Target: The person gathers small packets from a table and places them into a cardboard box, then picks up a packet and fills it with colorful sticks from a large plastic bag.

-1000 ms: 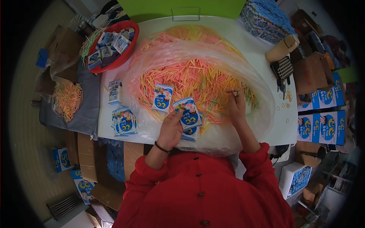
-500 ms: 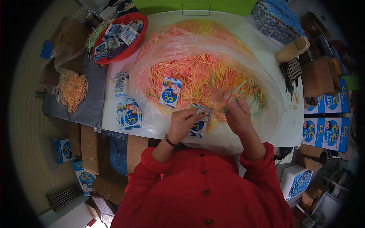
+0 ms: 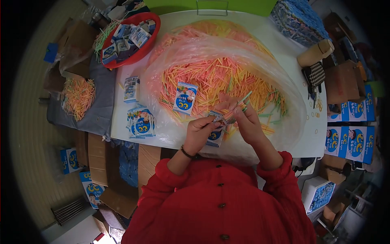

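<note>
My left hand is closed on the edge of a blue-and-white printed packet, held low over the front of the stick pile. Close to the packet's upper end, my right hand pinches a few thin coloured sticks. Under both hands lies a large clear plastic bag, spilling a heap of pink, yellow and green sticks. Another printed packet rests flat on the heap, left of my hands. How far the held sticks reach into the packet is hidden by my fingers.
A stack of packets and a small bundle lie on the table's left. Behind them stands a red basin holding more packets. Loose sticks sit on grey cloth. A beige bottle and a checked pouch are at right.
My right hand has moved slightly left and down with its sticks, closer to the packet in my left hand. The whole view has shifted a little.
</note>
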`<control>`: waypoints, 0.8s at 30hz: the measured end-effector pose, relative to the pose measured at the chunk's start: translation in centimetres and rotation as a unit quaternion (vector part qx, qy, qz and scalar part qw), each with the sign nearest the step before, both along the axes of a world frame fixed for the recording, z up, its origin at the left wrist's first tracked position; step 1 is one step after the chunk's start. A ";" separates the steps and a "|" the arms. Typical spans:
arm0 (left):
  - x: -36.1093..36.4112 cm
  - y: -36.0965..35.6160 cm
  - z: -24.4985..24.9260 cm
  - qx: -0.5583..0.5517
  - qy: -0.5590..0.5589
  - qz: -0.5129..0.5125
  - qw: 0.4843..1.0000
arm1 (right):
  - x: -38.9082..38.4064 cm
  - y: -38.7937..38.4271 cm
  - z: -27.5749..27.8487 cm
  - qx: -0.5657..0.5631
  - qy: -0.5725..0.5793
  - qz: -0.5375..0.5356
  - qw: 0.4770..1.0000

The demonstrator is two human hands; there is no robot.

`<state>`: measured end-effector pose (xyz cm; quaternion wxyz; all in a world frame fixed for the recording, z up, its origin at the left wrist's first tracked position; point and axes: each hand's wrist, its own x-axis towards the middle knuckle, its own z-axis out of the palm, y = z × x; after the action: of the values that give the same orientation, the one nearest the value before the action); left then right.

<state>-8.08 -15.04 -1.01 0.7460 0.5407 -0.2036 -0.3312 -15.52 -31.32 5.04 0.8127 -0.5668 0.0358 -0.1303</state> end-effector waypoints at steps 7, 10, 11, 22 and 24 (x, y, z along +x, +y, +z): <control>0.1 -0.4 0.2 -0.017 0.030 -0.011 0.999 | 0.1 -1.4 -2.9 -0.290 -0.013 0.054 0.955; -0.1 -1.1 0.2 -0.049 0.063 0.002 0.997 | 0.2 -0.8 -2.2 -0.436 -0.021 -0.005 0.900; 0.1 -1.3 0.4 -0.051 0.061 0.003 0.997 | 0.1 -1.0 -1.2 -0.466 -0.028 -0.024 0.884; 2.4 -2.5 1.4 -0.105 0.034 -0.082 0.990 | -0.4 -2.7 0.0 -0.552 -0.059 -0.219 0.802; 2.2 -2.1 1.1 -0.102 -0.005 -0.073 0.992 | 0.0 -1.9 -1.1 -0.529 -0.053 -0.268 0.804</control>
<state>-5.84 -17.16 0.05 0.7701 0.4473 -0.2784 -0.3597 -15.53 -33.26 3.91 0.3207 -0.8686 0.0684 -0.3716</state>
